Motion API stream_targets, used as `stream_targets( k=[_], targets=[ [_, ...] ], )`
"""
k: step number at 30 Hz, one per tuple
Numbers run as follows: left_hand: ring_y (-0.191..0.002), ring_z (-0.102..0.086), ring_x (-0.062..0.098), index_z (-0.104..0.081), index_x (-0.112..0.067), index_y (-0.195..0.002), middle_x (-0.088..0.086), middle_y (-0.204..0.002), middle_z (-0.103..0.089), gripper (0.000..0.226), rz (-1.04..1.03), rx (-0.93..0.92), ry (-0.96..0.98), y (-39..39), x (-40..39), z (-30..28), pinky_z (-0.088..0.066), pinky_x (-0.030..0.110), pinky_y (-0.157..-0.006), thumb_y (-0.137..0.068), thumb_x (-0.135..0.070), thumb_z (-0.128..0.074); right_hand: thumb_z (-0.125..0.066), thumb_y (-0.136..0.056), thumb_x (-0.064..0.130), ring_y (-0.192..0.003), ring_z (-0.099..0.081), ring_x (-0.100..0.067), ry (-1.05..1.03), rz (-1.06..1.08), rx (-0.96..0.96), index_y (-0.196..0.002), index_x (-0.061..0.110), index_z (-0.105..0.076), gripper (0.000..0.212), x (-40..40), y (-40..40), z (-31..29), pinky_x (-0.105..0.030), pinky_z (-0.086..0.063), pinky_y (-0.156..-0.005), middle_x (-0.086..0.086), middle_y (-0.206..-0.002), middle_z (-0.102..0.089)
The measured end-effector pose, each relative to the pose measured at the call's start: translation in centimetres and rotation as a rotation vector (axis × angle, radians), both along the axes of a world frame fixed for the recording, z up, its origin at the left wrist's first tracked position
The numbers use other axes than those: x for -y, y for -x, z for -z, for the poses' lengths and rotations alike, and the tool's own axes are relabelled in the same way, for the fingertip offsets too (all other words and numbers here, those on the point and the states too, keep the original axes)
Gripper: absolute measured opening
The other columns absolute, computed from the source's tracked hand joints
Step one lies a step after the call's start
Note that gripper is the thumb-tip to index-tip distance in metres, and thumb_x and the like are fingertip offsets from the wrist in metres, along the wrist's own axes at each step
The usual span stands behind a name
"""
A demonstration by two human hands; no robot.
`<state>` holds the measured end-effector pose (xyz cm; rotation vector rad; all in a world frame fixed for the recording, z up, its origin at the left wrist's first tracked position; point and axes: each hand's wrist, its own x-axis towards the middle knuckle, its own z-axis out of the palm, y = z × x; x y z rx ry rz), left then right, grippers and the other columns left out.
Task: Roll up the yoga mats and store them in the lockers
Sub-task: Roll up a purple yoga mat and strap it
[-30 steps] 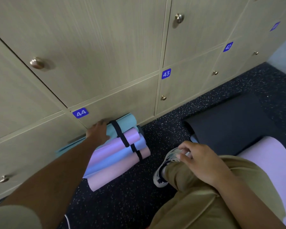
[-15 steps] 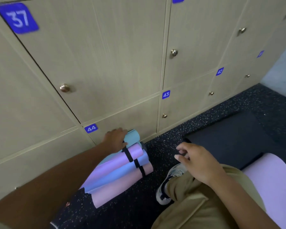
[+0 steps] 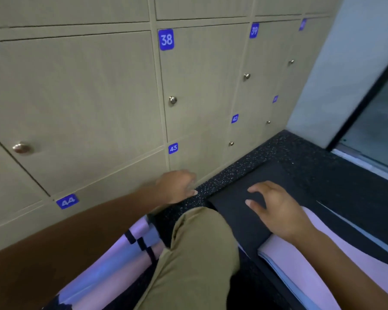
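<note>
Left hand (image 3: pixel 177 186) loosely curled, empty, by beige woodgrain locker 43 door (image 3: pixel 197 153); right hand (image 3: pixel 271 206) spread above flat black foam mat (image 3: pixel 240 218); strapped pastel rolled mats (image 3: pixel 112 258) lower left.

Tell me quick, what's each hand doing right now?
Left hand: fingers curled by locker 43; any grip cannot be told.
Right hand: open, holding nothing, over the black mat.

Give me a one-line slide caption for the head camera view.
Left hand reaches toward locker 43; right hand hovers over a black mat.
</note>
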<state>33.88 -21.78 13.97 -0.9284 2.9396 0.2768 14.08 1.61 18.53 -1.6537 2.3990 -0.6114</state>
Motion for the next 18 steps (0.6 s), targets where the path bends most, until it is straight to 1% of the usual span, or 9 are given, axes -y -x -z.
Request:
stream_targets(
  k=[4, 5, 8, 9, 13, 18],
  targets=[
    [-0.114, -0.059, 0.025, -0.057, -0.021, -0.126, 0.002, -0.126, -0.060, 0.039, 0.065, -0.065, -0.041, 6.3, -2.5, -1.2, -0.048, 0.036, -0.091, -0.097, -0.046, -0.062, -0.064, -0.099, 0.034, -0.123, -0.054, -0.019, -0.079, 0.086, 0.001, -0.129, 0.017, -0.063, 0.034, -3.9, 3.3, 0.5, -0.035, -0.049, -0.097, 0.001, -0.130, -0.058],
    [-0.115, -0.059, 0.024, -0.058, -0.021, -0.126, 0.001, -0.127, -0.060, 0.040, 0.086, -0.077, -0.060, 7.7, -3.2, -1.3, -0.048, 0.036, -0.091, -0.096, -0.047, -0.063, -0.064, -0.099, 0.034, -0.121, -0.055, -0.020, -0.092, 0.106, 0.010, -0.129, 0.018, -0.063, 0.034, -4.8, 4.1, 0.9, -0.034, -0.048, -0.096, 0.001, -0.131, -0.059],
    [-0.115, -0.060, 0.021, -0.058, -0.022, -0.128, 0.000, -0.128, -0.061, 0.043, 0.158, -0.093, -0.128, 11.5, -5.8, -1.2, -0.050, 0.040, -0.095, -0.095, -0.050, -0.064, -0.064, -0.099, 0.037, -0.113, -0.059, -0.019, -0.143, 0.173, 0.052, -0.128, 0.021, -0.063, 0.034, -7.5, 6.2, 2.8, -0.033, -0.049, -0.095, 0.000, -0.130, -0.060],
    [-0.114, -0.060, 0.020, -0.057, -0.023, -0.129, 0.000, -0.127, -0.061, 0.044, 0.178, -0.091, -0.151, 12.6, -6.8, -0.9, -0.050, 0.041, -0.094, -0.095, -0.051, -0.063, -0.064, -0.099, 0.038, -0.112, -0.060, -0.019, -0.168, 0.196, 0.062, -0.129, 0.022, -0.062, 0.034, -8.5, 6.9, 3.8, -0.032, -0.049, -0.095, 0.000, -0.131, -0.060],
    [-0.112, -0.059, 0.019, -0.055, -0.024, -0.132, -0.002, -0.127, -0.059, 0.047, 0.263, -0.059, -0.226, 16.1, -10.7, 1.1, -0.050, 0.038, -0.093, -0.096, -0.053, -0.063, -0.060, -0.101, 0.039, -0.121, -0.058, -0.018, -0.291, 0.281, 0.125, -0.137, 0.023, -0.056, 0.039, -12.0, 9.2, 8.6, -0.028, -0.046, -0.097, 0.000, -0.137, -0.059],
    [-0.111, -0.061, 0.018, -0.055, -0.028, -0.131, -0.005, -0.124, -0.059, 0.045, 0.361, -0.007, -0.245, 19.3, -13.7, 4.2, -0.052, 0.038, -0.090, -0.096, -0.056, -0.060, -0.057, -0.101, 0.046, -0.123, -0.058, -0.022, -0.439, 0.379, 0.205, -0.143, 0.024, -0.048, 0.048, -14.5, 12.6, 15.8, -0.035, -0.049, -0.102, -0.003, -0.143, -0.055]
  ],
)
